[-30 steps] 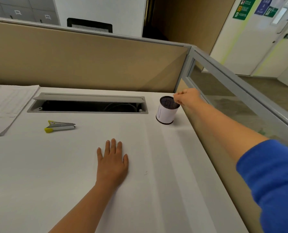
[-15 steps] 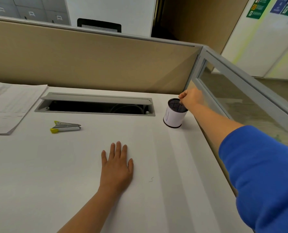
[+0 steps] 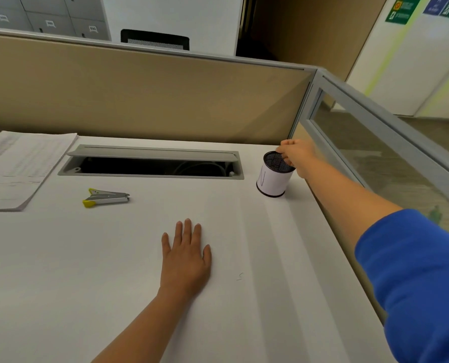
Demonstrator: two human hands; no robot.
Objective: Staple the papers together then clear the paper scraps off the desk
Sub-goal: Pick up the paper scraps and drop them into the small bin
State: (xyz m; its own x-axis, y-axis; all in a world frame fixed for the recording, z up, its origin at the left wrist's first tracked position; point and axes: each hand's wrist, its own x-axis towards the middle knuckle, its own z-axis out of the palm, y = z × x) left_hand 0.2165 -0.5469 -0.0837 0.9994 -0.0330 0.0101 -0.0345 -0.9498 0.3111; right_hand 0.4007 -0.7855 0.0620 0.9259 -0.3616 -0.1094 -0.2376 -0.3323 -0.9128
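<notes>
My left hand (image 3: pixel 185 255) lies flat on the white desk (image 3: pixel 61 271), fingers straight and together. My right hand (image 3: pixel 298 154) reaches to the far right corner, its fingers curled and bunched over the mouth of a black mesh cup (image 3: pixel 271 182) wrapped in white paper. I see nothing between the fingertips. A stack of printed papers (image 3: pixel 16 166) lies at the far left. A small silver stapler with yellow ends (image 3: pixel 105 198) lies on its side right of the stack. A tiny bent staple (image 3: pixel 240 276) lies near my left hand.
A grey cable hatch (image 3: pixel 150 163) stands open along the back of the desk, with cables inside. A tan partition (image 3: pixel 139 95) closes the back, and a glass panel with a grey frame (image 3: pixel 375 142) runs along the right edge.
My right hand has stayed at the cup's rim, its fingertips dipping slightly further over the opening. My left hand has not moved on the desk. The camera shifted a little.
</notes>
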